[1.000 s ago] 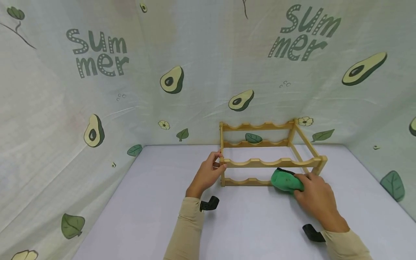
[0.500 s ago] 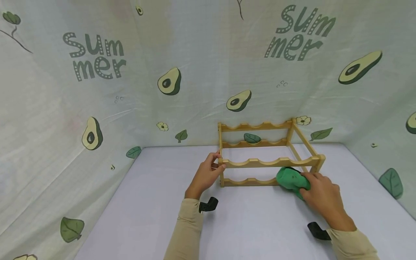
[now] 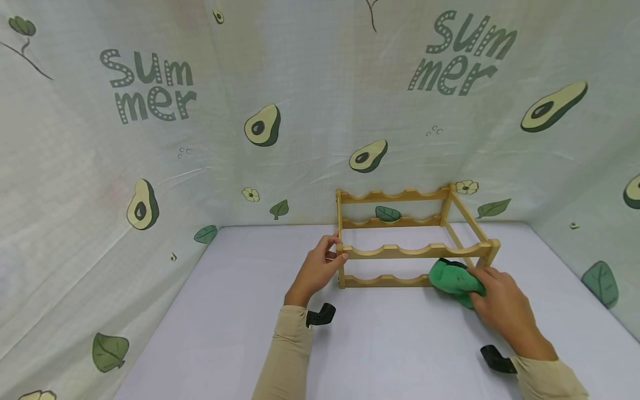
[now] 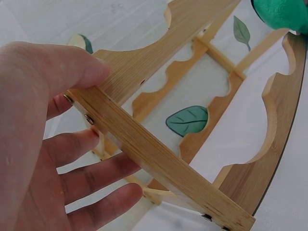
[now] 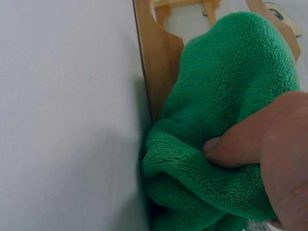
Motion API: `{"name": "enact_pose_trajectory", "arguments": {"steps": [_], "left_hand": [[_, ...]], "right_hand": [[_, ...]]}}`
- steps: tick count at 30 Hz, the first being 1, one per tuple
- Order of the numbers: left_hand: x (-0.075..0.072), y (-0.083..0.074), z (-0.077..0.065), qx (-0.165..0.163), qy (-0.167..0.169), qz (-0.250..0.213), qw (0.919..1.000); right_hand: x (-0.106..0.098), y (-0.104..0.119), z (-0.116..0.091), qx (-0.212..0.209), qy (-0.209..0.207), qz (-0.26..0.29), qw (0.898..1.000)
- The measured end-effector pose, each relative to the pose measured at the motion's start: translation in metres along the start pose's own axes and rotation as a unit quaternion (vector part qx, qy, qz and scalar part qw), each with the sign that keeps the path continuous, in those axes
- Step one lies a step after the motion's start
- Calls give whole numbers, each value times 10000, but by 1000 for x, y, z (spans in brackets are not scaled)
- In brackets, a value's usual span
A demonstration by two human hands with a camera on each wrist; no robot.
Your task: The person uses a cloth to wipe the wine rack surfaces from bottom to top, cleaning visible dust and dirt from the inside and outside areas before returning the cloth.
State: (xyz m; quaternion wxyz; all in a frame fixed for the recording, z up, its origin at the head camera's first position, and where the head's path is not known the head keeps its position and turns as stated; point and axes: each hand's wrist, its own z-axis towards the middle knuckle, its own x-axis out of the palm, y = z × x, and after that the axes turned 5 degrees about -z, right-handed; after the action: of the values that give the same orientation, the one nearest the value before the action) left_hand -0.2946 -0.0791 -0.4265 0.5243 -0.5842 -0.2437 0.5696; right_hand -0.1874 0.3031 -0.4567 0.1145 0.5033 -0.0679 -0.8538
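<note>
A wooden bottle rack [image 3: 390,251] with scalloped rails stands on the table. My left hand [image 3: 316,272] grips its front left upright; in the left wrist view the thumb [image 4: 84,67] lies on the upper rail's end and the other fingers reach behind the post. My right hand [image 3: 505,308] holds a bunched green cloth [image 3: 452,278] against the lower front rail near the right end. From the right wrist view, the thumb [image 5: 231,151] presses into the terry cloth, which covers part of the rail; the other right fingers are mostly hidden.
A white-covered table [image 3: 240,333] carries the rack near its back edge. Behind it hangs a pale curtain [image 3: 310,83] printed with avocados, leaves and lettering. Black wrist mounts [image 3: 321,314] stick out beside both sleeves.
My right hand has slid the green cloth to the right along the lower front rail. The left hand keeps its hold on the rack, which stays in place.
</note>
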Motion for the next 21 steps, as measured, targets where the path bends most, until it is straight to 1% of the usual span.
{"name": "enact_pose_trajectory", "arguments": {"steps": [2,7,16,21], "left_hand": [[0,0,0,-19,-7,13,10000],[1,1,0,-58,-13,9,10000],[1,0,0,15,14,-100,9999],[1,0,0,15,17,-101,9999]], "right_hand": [[0,-1,-1,-49,-55,0,10000],[0,-6,-1,-232,-348,-63,9991],[0,-12,-1,-404,-814,-37,9959],[-1,-13,-2,-424,-931,56,9947]]}}
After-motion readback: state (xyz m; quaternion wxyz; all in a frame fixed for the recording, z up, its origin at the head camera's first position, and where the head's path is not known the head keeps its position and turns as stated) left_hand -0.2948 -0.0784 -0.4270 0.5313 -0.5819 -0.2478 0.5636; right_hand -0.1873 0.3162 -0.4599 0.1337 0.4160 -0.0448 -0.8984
